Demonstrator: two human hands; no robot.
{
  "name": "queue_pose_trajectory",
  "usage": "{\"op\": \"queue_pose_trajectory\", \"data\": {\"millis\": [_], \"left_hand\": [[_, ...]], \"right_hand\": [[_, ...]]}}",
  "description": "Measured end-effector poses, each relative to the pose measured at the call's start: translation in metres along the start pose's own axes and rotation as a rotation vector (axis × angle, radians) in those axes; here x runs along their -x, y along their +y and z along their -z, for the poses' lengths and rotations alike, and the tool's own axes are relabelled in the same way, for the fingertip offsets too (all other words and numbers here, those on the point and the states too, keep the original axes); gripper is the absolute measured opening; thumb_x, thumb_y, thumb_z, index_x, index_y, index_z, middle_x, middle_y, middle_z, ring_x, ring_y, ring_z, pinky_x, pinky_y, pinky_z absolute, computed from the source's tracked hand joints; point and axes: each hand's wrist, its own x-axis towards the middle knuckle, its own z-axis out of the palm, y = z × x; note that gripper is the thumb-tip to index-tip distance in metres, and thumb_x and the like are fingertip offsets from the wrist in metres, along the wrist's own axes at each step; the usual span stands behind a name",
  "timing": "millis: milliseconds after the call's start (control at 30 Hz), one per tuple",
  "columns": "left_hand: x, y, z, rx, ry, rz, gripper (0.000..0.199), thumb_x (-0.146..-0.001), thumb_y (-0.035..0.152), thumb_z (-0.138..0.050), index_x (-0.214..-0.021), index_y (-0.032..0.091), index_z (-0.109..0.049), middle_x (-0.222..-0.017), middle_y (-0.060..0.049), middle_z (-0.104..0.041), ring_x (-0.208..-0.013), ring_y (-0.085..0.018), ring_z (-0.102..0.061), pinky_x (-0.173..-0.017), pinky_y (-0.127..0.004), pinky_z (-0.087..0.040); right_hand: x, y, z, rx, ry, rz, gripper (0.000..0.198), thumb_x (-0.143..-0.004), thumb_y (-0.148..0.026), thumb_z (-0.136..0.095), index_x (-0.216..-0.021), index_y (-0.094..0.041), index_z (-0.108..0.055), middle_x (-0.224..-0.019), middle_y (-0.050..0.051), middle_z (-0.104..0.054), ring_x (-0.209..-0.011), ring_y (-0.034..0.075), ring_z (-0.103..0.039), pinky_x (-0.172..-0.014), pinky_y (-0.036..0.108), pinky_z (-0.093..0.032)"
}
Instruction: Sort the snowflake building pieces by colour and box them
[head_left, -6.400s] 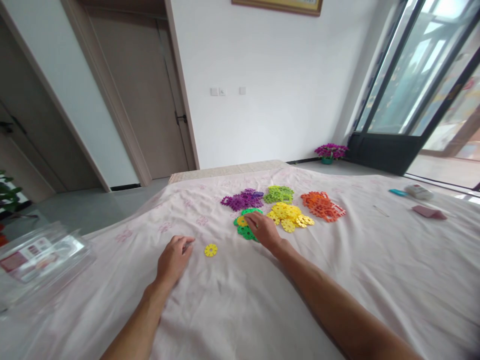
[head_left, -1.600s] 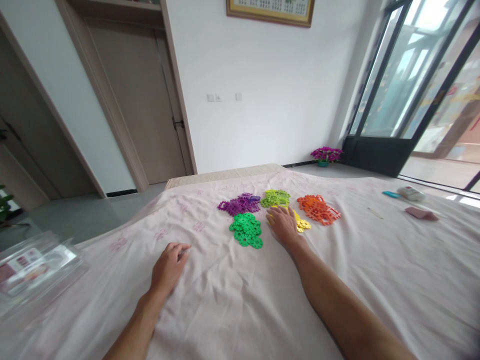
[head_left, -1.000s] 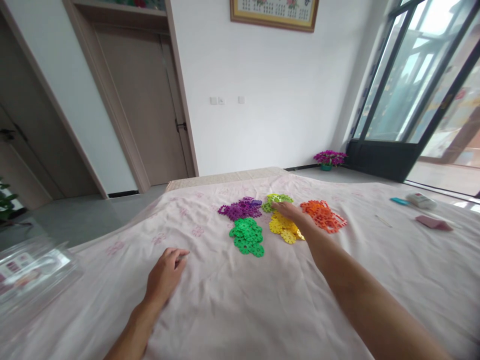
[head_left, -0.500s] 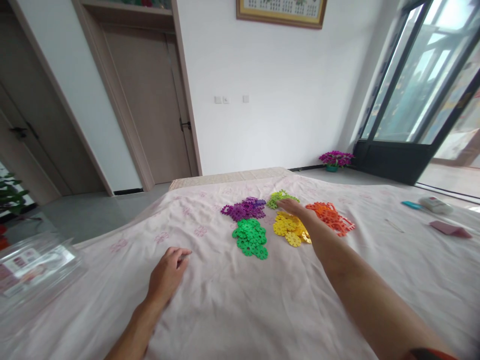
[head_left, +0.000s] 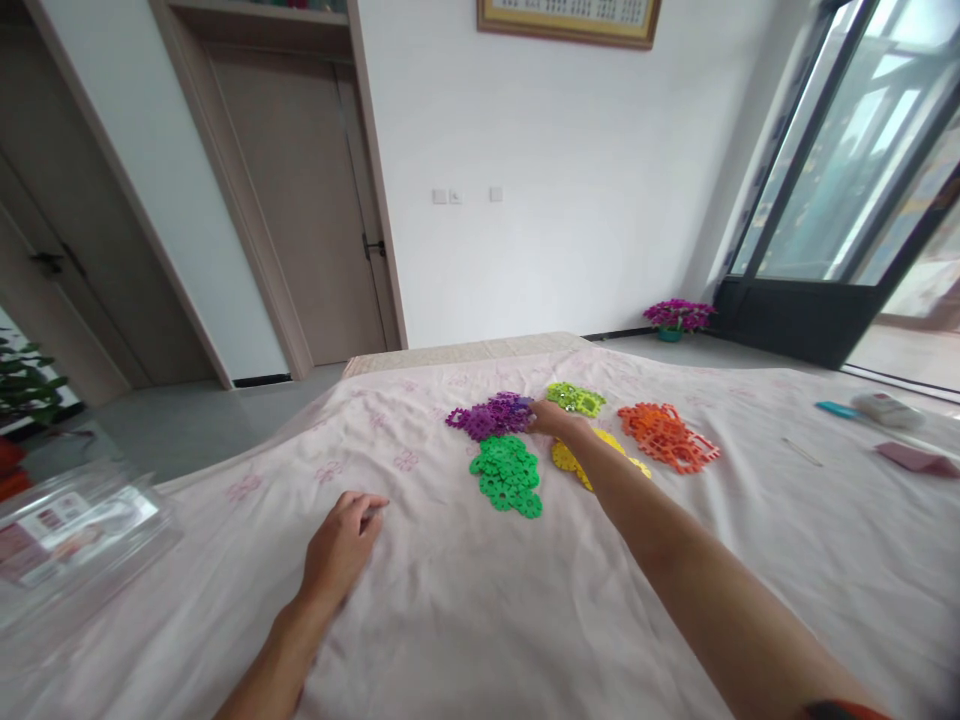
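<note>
My left hand (head_left: 349,530) rests on the pink-patterned cloth with its fingers loosely stretched and holds nothing. My right hand (head_left: 553,417) reaches to the right end of a purple pile of snowflake-shaped plastic discs (head_left: 480,418), at a dark blue piece. Its fingertips are too small and covered to show whether they grip. Below that pile lies a green pile of discs (head_left: 506,473). My right wrist and forearm pass over the yellow discs (head_left: 570,460), partly hiding them. Light green discs (head_left: 585,400) lie just behind the hand, and orange discs (head_left: 664,437) to the right.
A clear plastic container (head_left: 82,540) with a printed label stands at the left edge. On the right side of the cloth (head_left: 480,620) are a blue item (head_left: 836,409), a white packet (head_left: 887,410), a pink item (head_left: 919,460) and a thin stick (head_left: 802,451).
My right hand has moved left from the light green discs to the right end of the purple pile. The light green discs show more fully. My left hand stays in place.
</note>
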Motion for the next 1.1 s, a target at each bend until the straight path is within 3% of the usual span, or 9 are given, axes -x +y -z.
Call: {"op": "queue_pose_trajectory", "data": {"millis": [200,367,433,533,667,867,1100], "left_hand": [[0.000,0.001,0.000,0.000,0.007,0.009,0.024,-0.090,0.025,-0.049,-0.105,0.028,-0.069,-0.117,0.000,-0.063,-0.094,-0.013,-0.064,-0.079,-0.023,-0.045],[-0.001,0.002,0.001,0.006,-0.002,0.008,0.024,-0.090,0.026,-0.050,-0.105,0.027,-0.069,-0.117,-0.001,-0.063,-0.095,-0.014,-0.064,-0.079,-0.024,-0.046],[-0.001,0.002,0.001,0.012,-0.008,0.014,0.024,-0.090,0.025,-0.050,-0.105,0.027,-0.069,-0.118,-0.002,-0.063,-0.095,-0.014,-0.064,-0.080,-0.025,-0.046],[-0.001,0.003,0.001,0.018,-0.010,0.019,0.024,-0.090,0.024,-0.050,-0.105,0.026,-0.069,-0.118,-0.002,-0.063,-0.095,-0.014,-0.064,-0.080,-0.025,-0.046],[-0.001,0.003,0.002,0.018,-0.008,0.018,0.024,-0.090,0.025,-0.050,-0.105,0.026,-0.069,-0.118,-0.002,-0.063,-0.095,-0.014,-0.064,-0.079,-0.025,-0.045],[-0.001,0.003,0.002,0.026,0.000,0.011,0.024,-0.090,0.026,-0.050,-0.105,0.027,-0.069,-0.117,-0.001,-0.063,-0.094,-0.013,-0.064,-0.079,-0.024,-0.045],[-0.001,0.003,0.002,0.031,-0.003,0.008,0.024,-0.090,0.025,-0.050,-0.104,0.026,-0.069,-0.116,-0.002,-0.064,-0.094,-0.014,-0.064,-0.079,-0.024,-0.045]], "right_hand": [[-0.017,-0.014,-0.011,-0.018,-0.040,-0.026,0.026,-0.075,-0.031,-0.073,-0.097,-0.017,-0.074,-0.095,0.008,-0.074,-0.093,0.024,-0.067,-0.082,0.028,-0.051],[-0.010,-0.022,-0.010,-0.070,-0.003,-0.034,0.030,-0.078,-0.028,-0.069,-0.106,-0.018,-0.073,-0.100,0.007,-0.073,-0.096,0.024,-0.066,-0.082,0.028,-0.050],[-0.003,-0.027,-0.007,-0.082,0.037,-0.047,0.040,-0.080,-0.035,-0.068,-0.117,-0.018,-0.069,-0.113,0.011,-0.070,-0.103,0.026,-0.064,-0.087,0.030,-0.048],[0.006,-0.040,-0.007,-0.097,0.055,-0.092,0.068,-0.078,-0.058,-0.067,-0.133,-0.019,-0.058,-0.130,0.016,-0.059,-0.112,0.032,-0.059,-0.091,0.037,-0.047],[0.007,-0.067,-0.016,-0.087,0.003,-0.104,0.089,-0.067,-0.073,-0.070,-0.135,-0.019,-0.053,-0.136,0.020,-0.049,-0.122,0.038,-0.050,-0.096,0.043,-0.044],[-0.010,-0.091,-0.023,-0.094,-0.011,-0.156,0.086,-0.067,-0.064,-0.076,-0.132,-0.012,-0.053,-0.138,0.024,-0.045,-0.127,0.039,-0.044,-0.102,0.043,-0.038],[-0.006,-0.084,-0.016,-0.184,0.079,-0.208,0.069,-0.082,-0.065,-0.058,-0.129,-0.014,-0.055,-0.133,0.021,-0.052,-0.120,0.034,-0.051,-0.096,0.040,-0.041]]}}
